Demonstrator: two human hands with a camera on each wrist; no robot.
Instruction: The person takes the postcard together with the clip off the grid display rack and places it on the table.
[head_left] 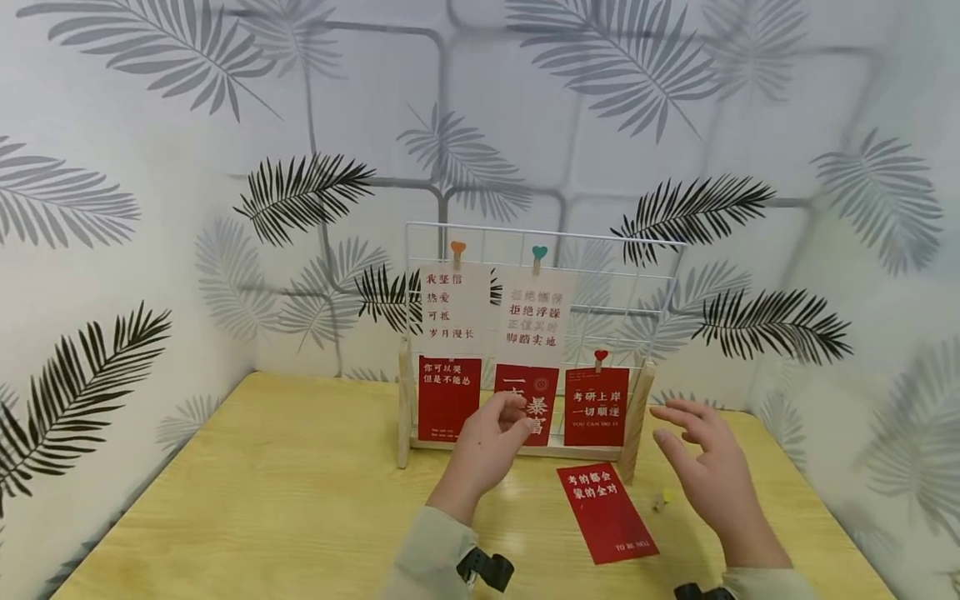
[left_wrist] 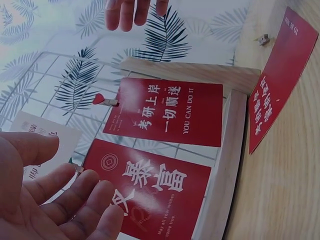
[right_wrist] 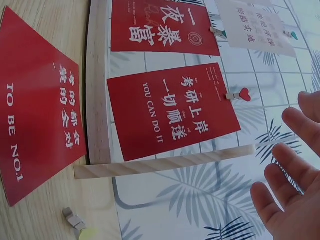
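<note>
My left hand (head_left: pixel 487 446) hovers in front of the middle red card (head_left: pixel 540 385), fingers loosely bent and holding nothing. My right hand (head_left: pixel 705 467) is raised at the rack's right end, also bare, with its fingers relaxed. Between them hangs the right red card (head_left: pixel 596 407), fixed by a red heart clip (head_left: pixel 601 357) to a white wire grid rack (head_left: pixel 611 275) on a wooden base. On the table below lies a loose red card (head_left: pixel 607 512), slanted. Beside it is a small wooden clip (right_wrist: pixel 74 219) with a yellow part.
Two white cards hang in the upper row, the left card (head_left: pixel 450 310) under an orange heart clip (head_left: pixel 458 247), the right card (head_left: pixel 532 312) under a teal one (head_left: pixel 539 253). A red card (head_left: pixel 448 400) hangs lower left. Behind the yellow wooden table (head_left: pixel 300 483) is a leaf-patterned wall (head_left: pixel 502 100).
</note>
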